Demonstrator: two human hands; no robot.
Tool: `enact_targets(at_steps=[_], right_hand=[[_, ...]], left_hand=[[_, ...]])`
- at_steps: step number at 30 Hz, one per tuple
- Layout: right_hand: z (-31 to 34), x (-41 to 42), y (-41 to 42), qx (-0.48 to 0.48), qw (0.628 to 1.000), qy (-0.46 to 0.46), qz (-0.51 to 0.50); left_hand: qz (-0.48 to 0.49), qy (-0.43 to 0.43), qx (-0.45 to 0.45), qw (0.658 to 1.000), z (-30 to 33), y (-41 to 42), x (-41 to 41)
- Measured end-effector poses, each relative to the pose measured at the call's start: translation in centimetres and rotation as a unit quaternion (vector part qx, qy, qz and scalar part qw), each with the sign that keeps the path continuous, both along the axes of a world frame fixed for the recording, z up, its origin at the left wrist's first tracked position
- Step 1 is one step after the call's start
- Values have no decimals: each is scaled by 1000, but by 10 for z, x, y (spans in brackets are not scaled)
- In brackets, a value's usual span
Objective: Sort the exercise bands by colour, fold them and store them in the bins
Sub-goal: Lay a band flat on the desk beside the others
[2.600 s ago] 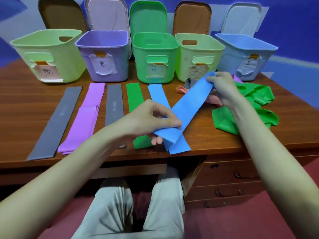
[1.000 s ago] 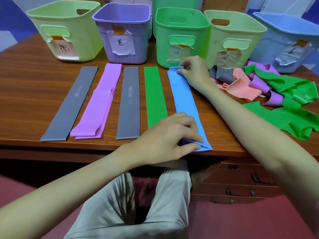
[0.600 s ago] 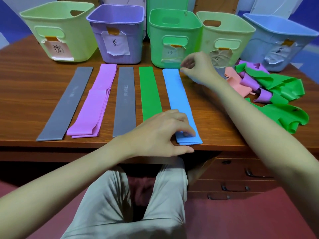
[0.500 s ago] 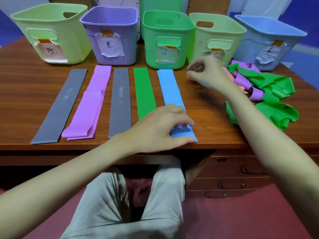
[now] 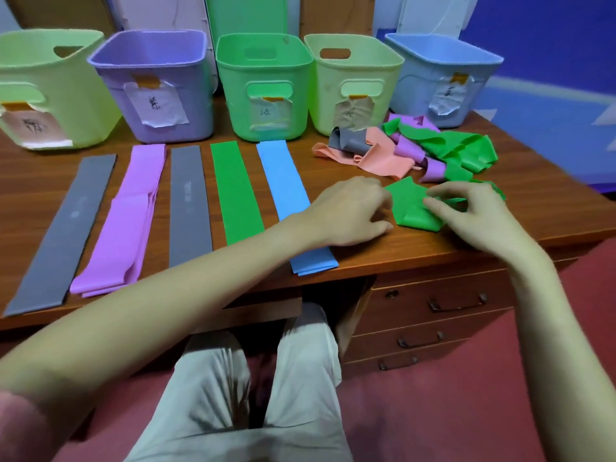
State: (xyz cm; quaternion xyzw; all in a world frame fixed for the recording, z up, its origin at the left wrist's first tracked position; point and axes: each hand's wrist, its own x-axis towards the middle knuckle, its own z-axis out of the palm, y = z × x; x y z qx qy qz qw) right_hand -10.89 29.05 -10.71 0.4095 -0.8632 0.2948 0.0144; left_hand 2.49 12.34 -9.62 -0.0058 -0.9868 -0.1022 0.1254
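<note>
Both hands on crumpled green band (image 5: 415, 211): right hand (image 5: 473, 216) pinching it, left hand (image 5: 353, 211) fingers curled at edge. I'd watch tangled pile (image 5: 416, 150) dragging along.

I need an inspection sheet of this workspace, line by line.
Surface: wooden desk, drawers below.
Job's things: five flat bands in a row, grey, purple, grey, green, blue band; tangled pile; five open bins behind.
Clutter: nothing seen.
Hands: left hand touches a crumpled green band; right hand pinches it.
Cables: nothing seen.
Surroundings: blue wall, red floor, bin lids leaning behind.
</note>
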Motion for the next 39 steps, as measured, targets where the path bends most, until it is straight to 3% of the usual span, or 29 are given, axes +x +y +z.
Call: enact_targets(at_steps=[4, 9, 12, 17, 25, 31, 34, 39], right_hand=[[-11, 8, 8, 29, 999, 14, 4], [-2, 29, 7, -118, 990, -52, 57], [6, 44, 7, -170, 979, -52, 102], [7, 62, -2, -241, 960, -71, 121], [5, 74, -33, -228, 963, -69, 125], [11, 74, -45, -216, 962, -86, 141], [10, 70, -45, -151, 972, -115, 136], [15, 70, -45, -58, 986, -85, 131]], left_hand=[[-2, -4, 15, 1000, -9, 7, -10], [-5, 45, 134, 990, -6, 12, -10], [-18, 100, 226, 969, 1, 10, 0], [-11, 169, 295, 940, 6, 3, 23], [4, 260, 492, 831, 29, -4, 46], [91, 303, 689, 652, 41, -24, 48], [109, 317, 678, 654, 41, -34, 50], [110, 333, 673, 651, 47, -39, 50]])
